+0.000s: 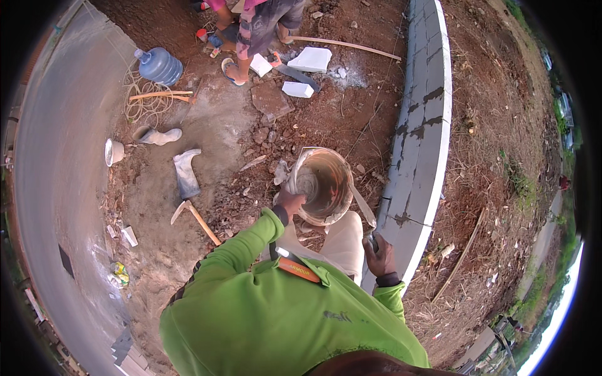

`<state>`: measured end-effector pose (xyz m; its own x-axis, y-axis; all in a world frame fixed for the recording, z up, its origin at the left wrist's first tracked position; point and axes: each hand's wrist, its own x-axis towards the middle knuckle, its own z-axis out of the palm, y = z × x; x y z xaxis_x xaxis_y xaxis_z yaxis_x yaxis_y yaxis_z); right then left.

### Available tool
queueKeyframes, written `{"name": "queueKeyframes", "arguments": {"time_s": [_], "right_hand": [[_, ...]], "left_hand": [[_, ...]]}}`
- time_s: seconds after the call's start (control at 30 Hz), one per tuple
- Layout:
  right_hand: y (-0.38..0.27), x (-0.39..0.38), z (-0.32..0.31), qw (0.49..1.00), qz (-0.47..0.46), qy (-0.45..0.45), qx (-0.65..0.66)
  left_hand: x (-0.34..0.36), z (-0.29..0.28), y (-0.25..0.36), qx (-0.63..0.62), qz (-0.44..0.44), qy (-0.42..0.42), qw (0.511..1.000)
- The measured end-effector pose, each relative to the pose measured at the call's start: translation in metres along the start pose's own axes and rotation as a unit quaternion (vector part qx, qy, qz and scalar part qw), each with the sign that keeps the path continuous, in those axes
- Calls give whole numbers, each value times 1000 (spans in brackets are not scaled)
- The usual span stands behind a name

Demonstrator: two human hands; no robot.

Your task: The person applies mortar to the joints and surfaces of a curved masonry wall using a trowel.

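A large mortar-smeared bucket (338, 175) stands on the dirt in front of my legs, with wet grey mortar (306, 182) inside. My left hand (291, 203) is closed on its left rim. In my right hand (380, 256), to the right of the bucket and close to the block wall, is the handle of a trowel (362, 205). The trowel's mortar-coated blade points up toward the bucket's right side. Along the right runs the low wall (414, 156) of pale grey blocks, with dark wet mortar patches at some joints.
A person (260, 34) stands ahead by white blocks (310, 59) and a handsaw (297, 74). On the left lie a blue water jug (161, 66), a hose (139, 100), two rubber boots (186, 174), a pickaxe (202, 222) and a small white bucket (114, 152).
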<state>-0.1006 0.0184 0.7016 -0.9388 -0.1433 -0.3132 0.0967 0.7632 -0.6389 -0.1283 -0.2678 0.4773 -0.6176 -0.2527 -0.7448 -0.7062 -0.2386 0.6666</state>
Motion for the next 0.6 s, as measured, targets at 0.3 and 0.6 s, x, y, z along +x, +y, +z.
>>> {"name": "queueKeyframes", "arguments": {"time_s": [0.3,0.6], "right_hand": [[78,-11,22,998,-56,20,19],[127,42,-51,993,-91,11,79]], "left_hand": [[-12,35,1,-41,46,-17,998],[-44,87,20,41,48,50,997]]}}
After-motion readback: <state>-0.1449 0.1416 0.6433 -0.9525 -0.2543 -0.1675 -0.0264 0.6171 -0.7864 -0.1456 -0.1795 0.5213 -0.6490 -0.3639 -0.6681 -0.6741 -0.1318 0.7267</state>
